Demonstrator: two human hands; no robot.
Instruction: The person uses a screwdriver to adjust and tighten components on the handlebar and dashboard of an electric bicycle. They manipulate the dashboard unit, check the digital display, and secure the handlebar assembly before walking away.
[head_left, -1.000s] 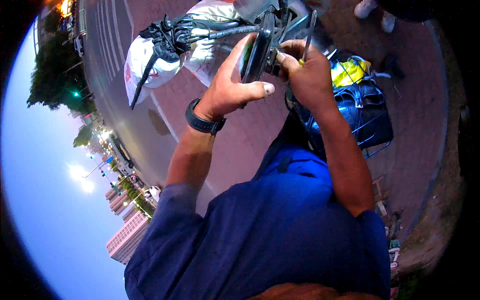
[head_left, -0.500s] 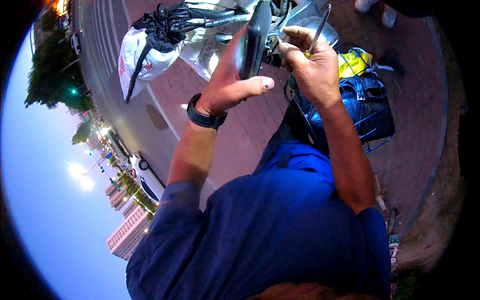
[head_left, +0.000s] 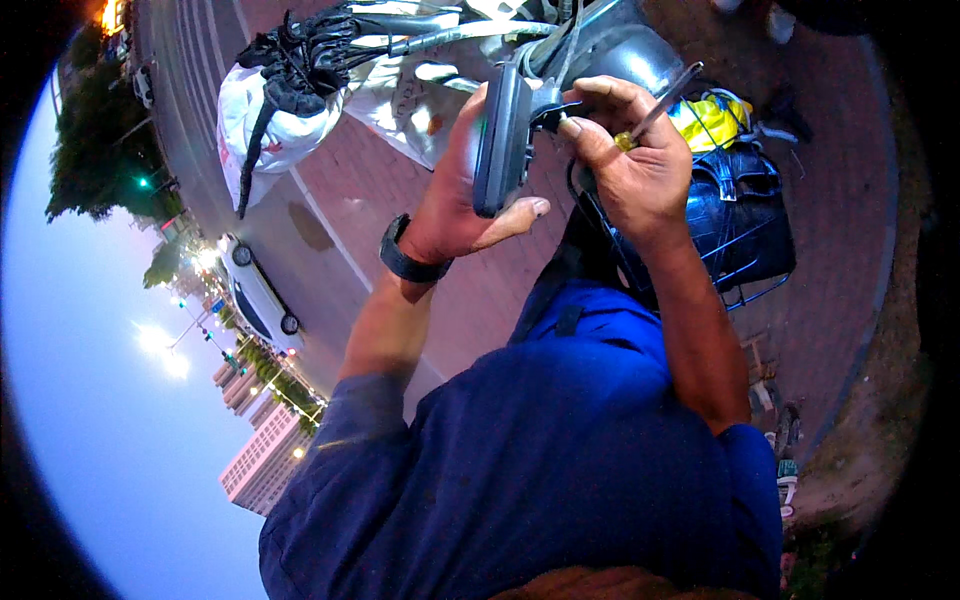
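hands (head_left: 560, 170) lower, flat dark mirror (head_left: 498, 140) steadier

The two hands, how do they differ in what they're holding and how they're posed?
The left hand wears a dark wristband and grips the flat dark mirror-like part with open fingers around its edge. The right hand is bare-wristed, curled tight, pinching a thin metal tool. Both are raised at the scooter's handlebar.

Single head-worn fisheye view, tilted steeply downward, close above the hands (head_left: 560, 180)
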